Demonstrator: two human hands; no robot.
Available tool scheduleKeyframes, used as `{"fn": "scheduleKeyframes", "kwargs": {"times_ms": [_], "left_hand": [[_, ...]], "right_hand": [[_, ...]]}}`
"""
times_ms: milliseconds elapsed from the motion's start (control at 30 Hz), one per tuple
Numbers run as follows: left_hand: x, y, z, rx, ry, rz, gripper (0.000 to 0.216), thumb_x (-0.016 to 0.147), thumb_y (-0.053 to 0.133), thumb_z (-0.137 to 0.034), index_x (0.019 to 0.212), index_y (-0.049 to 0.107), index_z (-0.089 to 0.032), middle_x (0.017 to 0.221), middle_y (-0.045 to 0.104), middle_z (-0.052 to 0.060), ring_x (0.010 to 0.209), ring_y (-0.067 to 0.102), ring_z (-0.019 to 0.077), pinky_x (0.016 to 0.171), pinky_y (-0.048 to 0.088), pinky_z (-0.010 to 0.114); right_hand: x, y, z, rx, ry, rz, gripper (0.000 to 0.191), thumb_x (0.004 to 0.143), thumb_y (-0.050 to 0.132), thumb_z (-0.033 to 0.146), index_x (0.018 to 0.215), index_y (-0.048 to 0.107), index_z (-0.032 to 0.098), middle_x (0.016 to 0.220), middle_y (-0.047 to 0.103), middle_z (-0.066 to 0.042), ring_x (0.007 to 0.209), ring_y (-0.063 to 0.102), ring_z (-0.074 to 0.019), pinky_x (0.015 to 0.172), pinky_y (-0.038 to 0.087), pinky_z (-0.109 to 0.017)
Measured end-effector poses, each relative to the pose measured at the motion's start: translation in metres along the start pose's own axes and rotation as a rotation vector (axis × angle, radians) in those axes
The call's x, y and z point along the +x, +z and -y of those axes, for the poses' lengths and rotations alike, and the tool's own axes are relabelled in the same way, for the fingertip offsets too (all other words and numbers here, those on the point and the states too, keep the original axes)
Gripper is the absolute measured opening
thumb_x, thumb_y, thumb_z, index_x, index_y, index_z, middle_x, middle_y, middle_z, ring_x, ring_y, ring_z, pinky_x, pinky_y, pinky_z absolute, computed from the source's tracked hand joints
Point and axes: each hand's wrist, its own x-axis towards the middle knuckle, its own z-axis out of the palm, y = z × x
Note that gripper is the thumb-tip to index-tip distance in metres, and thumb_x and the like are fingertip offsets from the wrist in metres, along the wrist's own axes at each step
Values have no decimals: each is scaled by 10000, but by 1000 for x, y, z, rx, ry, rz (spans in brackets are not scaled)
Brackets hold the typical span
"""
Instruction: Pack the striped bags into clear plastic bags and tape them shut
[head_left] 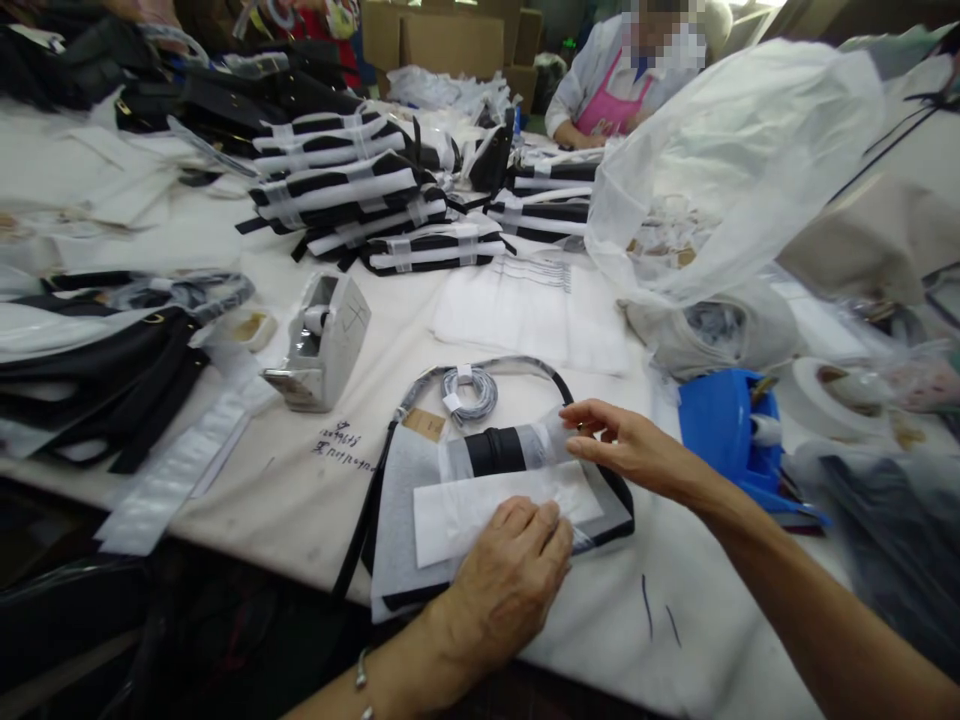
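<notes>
A handbag [397, 500] with grey-white covering and black edges lies on the table before me, its wrapped handle [517, 362] arched away from me. Across its upper part runs a black strap [495, 450] wrapped in clear plastic film [551, 440]. My left hand [514, 575] presses with bent fingers on a white folded sheet [450, 520] on the bag; its fingertips are partly hidden. My right hand [622, 440] has thumb and forefinger around the right end of the film. A coiled wrapped cord [471, 393] and a brown tag [424, 424] lie at the bag's top.
A tape dispenser [322, 345] stands left of the bag, a blue tape dispenser [727, 430] right. Stacked wrapped bags [337, 185] and white sheets [532, 315] lie beyond. Black bags [97, 370] are at left, a clear plastic bag [735, 170] at right. A person [600, 95] sits opposite.
</notes>
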Motion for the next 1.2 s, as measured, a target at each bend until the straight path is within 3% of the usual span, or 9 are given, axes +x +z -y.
{"fn": "scheduleKeyframes", "kwargs": {"times_ms": [100, 200, 367, 433, 667, 833, 967, 1100, 1200], "left_hand": [[0, 2, 0, -2, 2, -15, 281, 944, 457, -194, 1215, 516, -151, 1162, 607, 113, 1030, 567, 238, 925, 470, 402], [0, 3, 1, -12, -9, -28, 290, 950, 432, -197, 1224, 519, -160, 1123, 628, 114, 1020, 572, 236, 907, 479, 397], [0, 5, 2, 14, -19, 10, 320, 939, 429, -177, 1250, 504, -160, 1131, 622, 110, 1028, 563, 248, 926, 466, 410], [0, 5, 2, 33, -13, 25, 308, 928, 443, -159, 1230, 507, -159, 1132, 610, 108, 1016, 557, 248, 929, 462, 412], [-1, 0, 0, 52, 33, 21, 244, 925, 449, -139, 1159, 509, -175, 1088, 586, 83, 988, 545, 235, 912, 460, 388], [-1, -3, -1, 63, 30, -5, 263, 914, 514, -197, 1173, 490, -164, 1062, 597, 79, 989, 545, 242, 901, 464, 384], [0, -7, -2, 105, 33, -22, 345, 882, 596, -266, 1191, 504, -141, 1130, 598, 97, 1020, 541, 254, 919, 460, 382], [-3, 0, -7, 246, 35, -28, 552, 846, 637, -375, 1291, 474, -91, 1249, 571, 143, 1148, 514, 296, 1019, 406, 441], [-7, 17, -11, 450, 32, -43, 517, 889, 556, -302, 1344, 452, -78, 1317, 547, 160, 1226, 487, 287, 1066, 366, 453]], "right_hand": [[17, 35, 13, -253, -274, -272, 474, 927, 511, 434, 1349, 498, 219, 1353, 550, -119, 1245, 494, -274, 1054, 371, -481], [37, 75, 19, -450, -508, -261, 485, 964, 460, 403, 1410, 429, 214, 1457, 459, -128, 1369, 361, -284, 1140, 226, -546], [58, 101, 10, -613, -590, -235, 409, 946, 503, 400, 1304, 535, 204, 1409, 509, -140, 1345, 383, -289, 1158, 157, -567], [68, 96, 8, -560, -571, -219, 397, 943, 501, 428, 1275, 558, 217, 1401, 517, -130, 1323, 410, -289, 1149, 188, -558], [91, 39, 39, 190, -145, -236, 549, 996, 232, 513, 1257, 544, 145, 1236, 630, -153, 1024, 656, -221, 891, 509, -394], [27, -2, 58, 181, -153, -281, 347, 848, 605, 476, 1007, 682, 177, 957, 722, -64, 878, 676, -190, 803, 525, -316], [-59, -11, 28, 130, 81, -320, 343, 801, 631, 506, 730, 665, 173, 667, 679, -35, 615, 639, -152, 540, 499, -246], [-130, 21, -28, 406, 495, -66, 422, 706, 718, 574, 692, 639, 160, 614, 670, -50, 499, 624, -154, 404, 457, -231], [-147, 61, -51, 745, 587, -64, 424, 697, 781, 504, 854, 665, 128, 819, 722, -104, 696, 703, -187, 585, 568, -265]]}}
